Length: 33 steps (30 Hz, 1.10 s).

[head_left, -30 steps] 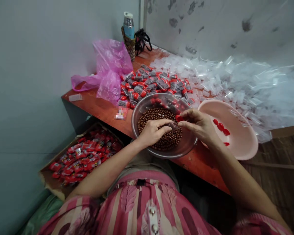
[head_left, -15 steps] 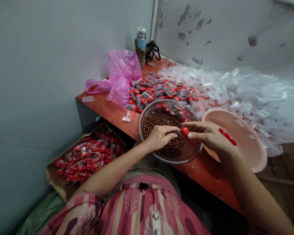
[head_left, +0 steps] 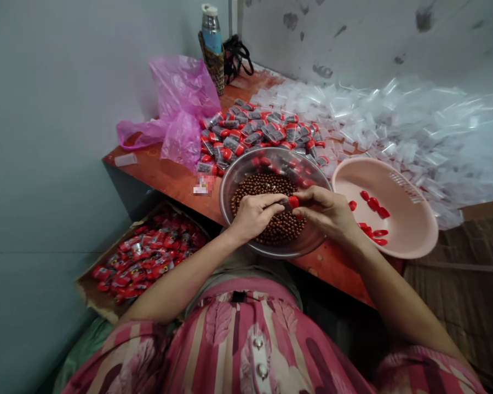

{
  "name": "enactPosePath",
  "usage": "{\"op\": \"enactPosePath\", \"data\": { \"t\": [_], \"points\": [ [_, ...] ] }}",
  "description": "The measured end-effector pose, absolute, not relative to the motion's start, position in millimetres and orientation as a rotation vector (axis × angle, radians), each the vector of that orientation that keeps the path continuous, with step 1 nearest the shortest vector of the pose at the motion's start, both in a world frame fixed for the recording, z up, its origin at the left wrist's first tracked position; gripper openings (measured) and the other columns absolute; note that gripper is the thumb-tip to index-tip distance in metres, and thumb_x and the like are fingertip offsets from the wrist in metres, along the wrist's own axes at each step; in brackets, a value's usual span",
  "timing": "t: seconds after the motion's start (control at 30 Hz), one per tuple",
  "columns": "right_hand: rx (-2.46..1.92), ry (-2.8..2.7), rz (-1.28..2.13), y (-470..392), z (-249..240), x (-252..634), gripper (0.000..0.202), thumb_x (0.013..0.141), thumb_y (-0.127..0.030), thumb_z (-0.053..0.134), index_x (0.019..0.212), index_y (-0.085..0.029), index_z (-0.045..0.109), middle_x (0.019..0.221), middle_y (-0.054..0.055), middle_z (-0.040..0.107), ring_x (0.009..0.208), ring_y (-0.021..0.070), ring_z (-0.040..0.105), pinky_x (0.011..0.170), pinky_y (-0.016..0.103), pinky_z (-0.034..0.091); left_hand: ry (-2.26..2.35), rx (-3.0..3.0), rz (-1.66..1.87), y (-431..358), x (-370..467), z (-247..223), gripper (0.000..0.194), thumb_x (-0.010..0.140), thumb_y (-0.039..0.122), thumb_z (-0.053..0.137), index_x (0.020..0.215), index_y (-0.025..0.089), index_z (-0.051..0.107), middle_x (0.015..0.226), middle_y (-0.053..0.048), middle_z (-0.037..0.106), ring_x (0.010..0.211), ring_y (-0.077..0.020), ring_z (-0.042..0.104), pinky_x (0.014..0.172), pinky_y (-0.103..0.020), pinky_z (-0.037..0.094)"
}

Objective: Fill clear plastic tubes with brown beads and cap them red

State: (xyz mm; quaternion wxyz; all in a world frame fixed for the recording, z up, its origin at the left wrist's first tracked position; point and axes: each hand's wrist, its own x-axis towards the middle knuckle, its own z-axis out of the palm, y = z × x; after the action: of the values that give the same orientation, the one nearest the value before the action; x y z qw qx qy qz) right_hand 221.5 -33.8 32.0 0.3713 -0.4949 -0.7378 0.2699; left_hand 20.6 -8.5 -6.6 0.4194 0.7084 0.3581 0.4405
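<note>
Above the metal bowl (head_left: 227, 210) of small brown balls (head_left: 263, 189), my left hand (head_left: 252, 218) pinches a small clear container (head_left: 285, 204) with dark contents. My right hand (head_left: 331, 212) has its thumb and fingers closed on a red cap (head_left: 294, 202) at the container's right end. Fingers partly cover both pieces, so how firmly the cap sits cannot be seen. Right of the bowl, a pale pink basin (head_left: 414, 219) holds several loose red caps (head_left: 378, 208), some beside my right wrist.
Behind the bowl lies a pile of filled, red-capped containers (head_left: 250, 131). Clear containers (head_left: 394, 126) are heaped at right. A pink plastic bag (head_left: 184, 93) and a blue bottle (head_left: 211, 35) stand back left. Below the table edge sits a carton (head_left: 94, 298) of red packets (head_left: 148, 257).
My right hand has moved in closer to my left, and the red cap now meets the container's end. The view has shifted, so the table things appear higher and further left.
</note>
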Motion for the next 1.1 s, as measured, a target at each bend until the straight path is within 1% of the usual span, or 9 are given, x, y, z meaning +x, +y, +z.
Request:
{"op": "enactPosePath", "data": {
  "t": [0.17,0.33,0.43,0.5,0.63,0.7,0.83,1.0,1.1],
  "points": [
    [-1.181,-2.106,0.298,-42.2,31.0,219.1,0.011,0.084,-0.023,0.068,0.095,-0.020,0.066,0.078,0.003,0.066,0.069,0.0154,0.063,0.065,0.027,0.051,0.874,1.875,1.177,-11.5,22.6,-7.5,0.021,0.085,0.017,0.063,0.101,0.019,0.077,0.100,-0.004,0.078,0.089,-0.0167,0.074,0.083,-0.025,0.056],
    [-1.109,-2.198,0.225,-31.0,35.7,215.6,0.013,0.087,-0.021,0.064,0.099,-0.020,0.069,0.083,0.005,0.067,0.070,0.0147,0.064,0.062,0.025,0.051,0.882,1.880,1.191,-11.2,23.9,-5.7,0.023,0.085,0.018,0.061,0.103,0.017,0.076,0.105,-0.007,0.077,0.094,-0.0183,0.073,0.088,-0.026,0.055],
    [-1.118,-2.122,0.444,-20.7,43.6,213.7,0.021,0.086,-0.027,0.066,0.106,-0.022,0.071,0.096,0.007,0.072,0.083,0.0165,0.068,0.075,0.027,0.055,0.888,1.660,1.173,-6.0,23.6,-3.3,0.024,0.083,0.019,0.061,0.102,0.018,0.076,0.105,-0.005,0.077,0.097,-0.0189,0.072,0.090,-0.028,0.055],
    [-1.146,-1.926,0.758,-18.3,46.3,213.5,0.034,0.084,-0.036,0.069,0.116,-0.025,0.069,0.107,0.007,0.073,0.095,0.0198,0.069,0.084,0.033,0.055,0.854,1.419,1.180,-0.7,23.4,-4.0,0.026,0.081,0.023,0.064,0.104,0.017,0.075,0.105,-0.005,0.077,0.097,-0.0203,0.072,0.089,-0.031,0.056],
    [-1.127,-1.405,1.252,-22.4,36.7,217.3,0.060,0.072,-0.054,0.076,0.125,-0.030,0.061,0.127,0.008,0.066,0.112,0.0276,0.065,0.090,0.044,0.056,0.758,1.002,1.146,8.0,22.3,-10.2,0.043,0.074,0.038,0.073,0.111,0.016,0.071,0.109,-0.007,0.075,0.094,-0.0232,0.071,0.076,-0.036,0.061],
    [-1.159,-1.267,1.282,-23.5,29.3,219.2,0.057,0.066,-0.054,0.080,0.114,-0.029,0.064,0.123,0.007,0.067,0.106,0.0277,0.068,0.090,0.046,0.056,0.756,0.991,1.131,8.7,21.4,-11.6,0.044,0.072,0.039,0.074,0.110,0.017,0.072,0.110,-0.007,0.075,0.095,-0.0238,0.071,0.076,-0.036,0.061],
    [-1.221,-1.173,1.299,-18.5,27.5,216.5,0.045,0.063,-0.056,0.080,0.093,-0.026,0.066,0.101,0.005,0.072,0.092,0.0241,0.070,0.088,0.044,0.057,0.844,1.292,1.168,3.0,19.4,-6.4,0.026,0.078,0.027,0.070,0.101,0.020,0.077,0.106,-0.004,0.077,0.100,-0.0216,0.070,0.093,-0.034,0.055],
    [-1.153,-1.102,1.724,-11.7,39.2,204.9,0.046,0.066,-0.047,0.079,0.103,-0.023,0.068,0.111,0.007,0.070,0.101,0.0244,0.068,0.087,0.044,0.057,0.887,1.602,1.189,-3.7,18.4,-1.2,0.022,0.082,0.020,0.067,0.101,0.020,0.077,0.103,-0.006,0.075,0.100,-0.0189,0.068,0.097,-0.031,0.050],
    [-1.110,-0.991,1.937,-11.1,38.5,198.8,0.037,0.070,-0.042,0.073,0.100,-0.021,0.068,0.102,0.006,0.073,0.096,0.0241,0.069,0.089,0.047,0.056,0.950,1.649,1.210,-3.5,18.1,-3.5,0.023,0.082,0.018,0.067,0.103,0.021,0.077,0.107,-0.008,0.071,0.108,-0.0188,0.063,0.101,-0.032,0.048]
  ]
}}
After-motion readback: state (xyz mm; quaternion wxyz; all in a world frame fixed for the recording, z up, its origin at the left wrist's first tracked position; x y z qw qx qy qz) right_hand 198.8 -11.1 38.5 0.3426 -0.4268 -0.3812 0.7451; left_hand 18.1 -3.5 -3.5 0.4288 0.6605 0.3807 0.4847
